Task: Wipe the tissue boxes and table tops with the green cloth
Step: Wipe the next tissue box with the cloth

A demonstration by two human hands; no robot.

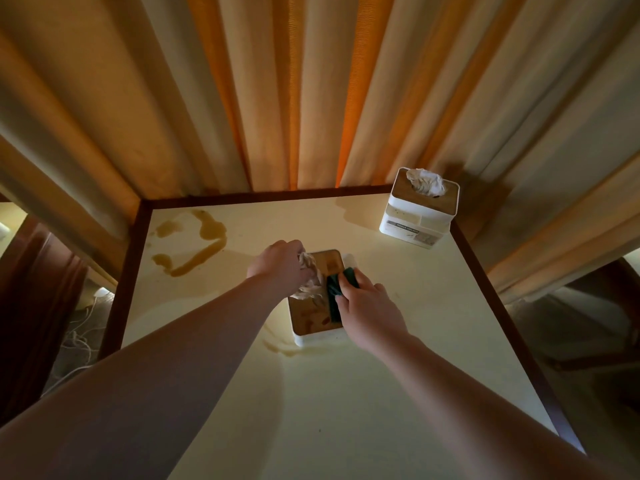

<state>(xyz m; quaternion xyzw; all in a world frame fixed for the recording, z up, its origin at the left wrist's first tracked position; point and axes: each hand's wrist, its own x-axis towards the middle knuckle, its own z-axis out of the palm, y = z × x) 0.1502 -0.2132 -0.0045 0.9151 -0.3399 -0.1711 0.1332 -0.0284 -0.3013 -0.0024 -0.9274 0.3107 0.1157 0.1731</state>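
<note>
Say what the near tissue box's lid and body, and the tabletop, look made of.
Near box lid: looks like wood or bamboo; brown, smooth, stained. Its body: apparently white plastic with a rounded, even rim. Tabletop: cream, smooth, faintly glossy, likely laminate, framed by a dark, wood-looking edge.

Two bare forearms, sleeveless, unadorned hands (280, 263)
</note>
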